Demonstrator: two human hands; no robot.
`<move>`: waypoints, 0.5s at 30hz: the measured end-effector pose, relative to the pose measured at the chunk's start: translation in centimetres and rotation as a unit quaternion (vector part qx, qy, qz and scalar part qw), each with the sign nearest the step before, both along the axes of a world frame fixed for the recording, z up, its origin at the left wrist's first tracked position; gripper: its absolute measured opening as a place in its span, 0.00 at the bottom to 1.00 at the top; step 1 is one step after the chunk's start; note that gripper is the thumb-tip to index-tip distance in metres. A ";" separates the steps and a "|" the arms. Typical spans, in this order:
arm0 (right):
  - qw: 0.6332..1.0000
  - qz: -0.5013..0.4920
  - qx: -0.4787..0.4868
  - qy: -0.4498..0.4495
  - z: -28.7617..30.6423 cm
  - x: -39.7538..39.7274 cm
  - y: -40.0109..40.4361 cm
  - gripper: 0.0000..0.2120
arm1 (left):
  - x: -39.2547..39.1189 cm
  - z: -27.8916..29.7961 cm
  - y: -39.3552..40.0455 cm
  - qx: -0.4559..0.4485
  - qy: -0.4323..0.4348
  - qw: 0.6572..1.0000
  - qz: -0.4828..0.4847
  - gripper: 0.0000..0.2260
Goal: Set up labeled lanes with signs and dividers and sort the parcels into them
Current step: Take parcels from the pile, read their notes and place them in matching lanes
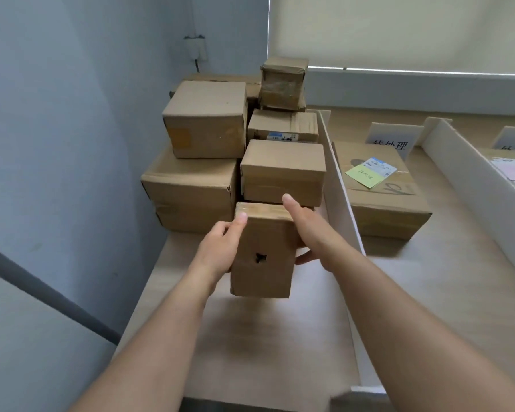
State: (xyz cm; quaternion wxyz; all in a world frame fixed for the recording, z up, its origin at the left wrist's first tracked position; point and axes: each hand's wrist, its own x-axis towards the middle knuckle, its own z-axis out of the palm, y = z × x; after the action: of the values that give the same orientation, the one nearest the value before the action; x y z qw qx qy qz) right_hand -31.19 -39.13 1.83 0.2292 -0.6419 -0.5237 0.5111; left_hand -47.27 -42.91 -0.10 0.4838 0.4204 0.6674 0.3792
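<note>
A pale wooden table [446,281] runs along a blue-grey wall, with a cream blind drawn down behind it, and white dividers split the top into lanes.

The left hand [220,248] has its thumb laid up along the near-left edge of a small cardboard parcel [262,251], the other fingers curled round the side and mostly hidden behind it, so it grips that flank. The right hand [312,230] presses the opposite flank with fingers held fairly straight, forefinger reaching up towards the box behind and thumb tucked low. Squeezed between the two, the parcel stands tall on its narrow end at the front of the leftmost lane, a ragged little hole in its near face. I'd judge both hands are needed because it is narrow and would tip if let go carelessly.

Just behind it the stack of boxes [220,150] fills the back of that lane, bigger ones below and smaller ones on top, likely to save room. The white divider [339,188] on the right keeps this pile apart from the next lane, where a flat box [384,203] carries a shipping label and a yellow-green sticky note [364,175]. A sign [390,144] with printed characters stands at that lane's head, presumably naming its category. A second divider [470,173] lies further right.
</note>
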 end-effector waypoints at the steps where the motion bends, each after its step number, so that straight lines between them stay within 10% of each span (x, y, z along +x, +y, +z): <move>1: 1.000 -0.006 -0.008 -0.008 -0.4 -0.2 -0.2 0.31 | 0.2 0.0 0.0 -0.020 -0.009 1.000 -0.001 0.25; 15: 0.996 -0.027 -0.086 0.009 -5.9 0.4 -3.3 0.12 | 0.9 -5.3 -2.7 -0.067 -0.065 0.996 0.009 0.11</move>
State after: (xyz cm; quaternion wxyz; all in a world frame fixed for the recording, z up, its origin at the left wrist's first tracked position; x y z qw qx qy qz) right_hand -30.79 -42.45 -4.10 0.1921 -0.6685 -0.4582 0.5534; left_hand -46.40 -45.61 -5.43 0.5497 0.3557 0.6620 0.3648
